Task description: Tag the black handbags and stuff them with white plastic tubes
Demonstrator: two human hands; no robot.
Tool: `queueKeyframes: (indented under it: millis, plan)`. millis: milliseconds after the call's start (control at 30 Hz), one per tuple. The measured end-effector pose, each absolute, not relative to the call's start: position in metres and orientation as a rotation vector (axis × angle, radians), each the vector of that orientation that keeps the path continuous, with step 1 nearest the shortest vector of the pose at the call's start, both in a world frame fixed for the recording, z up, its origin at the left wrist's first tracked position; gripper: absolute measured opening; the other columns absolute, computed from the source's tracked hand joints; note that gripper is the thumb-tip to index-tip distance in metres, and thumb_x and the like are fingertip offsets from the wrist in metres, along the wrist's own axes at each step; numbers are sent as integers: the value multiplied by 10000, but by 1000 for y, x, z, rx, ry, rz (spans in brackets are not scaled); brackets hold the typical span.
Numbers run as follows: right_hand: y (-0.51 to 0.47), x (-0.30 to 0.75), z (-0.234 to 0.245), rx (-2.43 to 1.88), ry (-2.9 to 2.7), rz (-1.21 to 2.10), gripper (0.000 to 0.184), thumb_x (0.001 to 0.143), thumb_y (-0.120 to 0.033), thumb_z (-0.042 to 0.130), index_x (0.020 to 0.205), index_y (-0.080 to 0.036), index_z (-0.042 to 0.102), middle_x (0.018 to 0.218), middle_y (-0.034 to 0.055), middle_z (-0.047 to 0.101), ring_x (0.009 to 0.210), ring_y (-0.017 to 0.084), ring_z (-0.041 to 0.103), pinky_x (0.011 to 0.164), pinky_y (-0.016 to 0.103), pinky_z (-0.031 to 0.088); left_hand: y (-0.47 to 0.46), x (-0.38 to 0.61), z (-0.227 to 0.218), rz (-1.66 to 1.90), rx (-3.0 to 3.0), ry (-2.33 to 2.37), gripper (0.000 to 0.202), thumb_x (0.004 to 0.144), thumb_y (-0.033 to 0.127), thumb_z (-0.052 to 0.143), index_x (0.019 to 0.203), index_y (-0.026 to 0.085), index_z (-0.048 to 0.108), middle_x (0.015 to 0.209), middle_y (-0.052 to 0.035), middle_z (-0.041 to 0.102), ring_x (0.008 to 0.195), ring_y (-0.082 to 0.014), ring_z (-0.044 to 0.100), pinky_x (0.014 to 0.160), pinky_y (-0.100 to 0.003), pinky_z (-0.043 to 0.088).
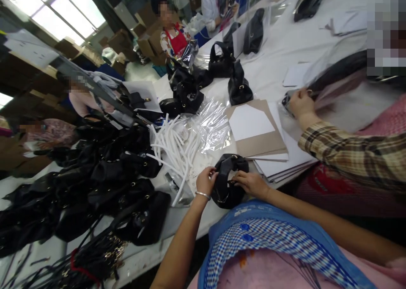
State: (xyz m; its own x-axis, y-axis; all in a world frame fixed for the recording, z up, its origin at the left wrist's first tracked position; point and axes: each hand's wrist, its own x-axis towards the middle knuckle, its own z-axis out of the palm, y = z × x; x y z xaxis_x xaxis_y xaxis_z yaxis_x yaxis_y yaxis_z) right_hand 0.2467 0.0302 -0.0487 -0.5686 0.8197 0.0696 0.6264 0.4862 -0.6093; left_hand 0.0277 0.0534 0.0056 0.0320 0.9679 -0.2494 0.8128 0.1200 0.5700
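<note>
Because the bag [226, 198] sits at the near edge of the table [269, 75], left hand [205, 182] and right hand [253, 185] pinch it from opposite sides, seemingly to steady it, tubes [169, 143] lying near.

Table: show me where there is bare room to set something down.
Widest bare patch of table: between the wrapped bag, the brown cardboard and the white cards. A narrow strip also looks bare at the near edge, between the bag pile and the held bag. Crowded: the left side, under that pile, and the middle, under white tubes and clear plastic.
</note>
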Motion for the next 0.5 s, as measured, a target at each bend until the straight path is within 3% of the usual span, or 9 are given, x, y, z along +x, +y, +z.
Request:
queueKeyframes:
  millis: [200, 500]
  plan:
    - [34, 244, -49, -1207, -2475, 650, 295, 929, -363, 409, 1063, -222, 631, 1033, 44, 655, 749, 158, 631, 640, 259, 419, 30, 22, -15, 325, 1602, 1982, 460, 670, 228, 697, 1107, 204, 555, 992, -53, 596, 875, -173, 575, 803, -293, 470]
    - [55, 235, -44, -1199, -2584, 693, 288, 883, -386, 470, 1068, -257, 649, 1116, 46, 654, 781, 192, 660, 575, 264, 424, 33, 30, -25, 427, 1607, 1973, 328, 770, 230, 615, 1095, 208, 575, 1012, -55, 642, 973, -207, 563, 887, -326, 447]
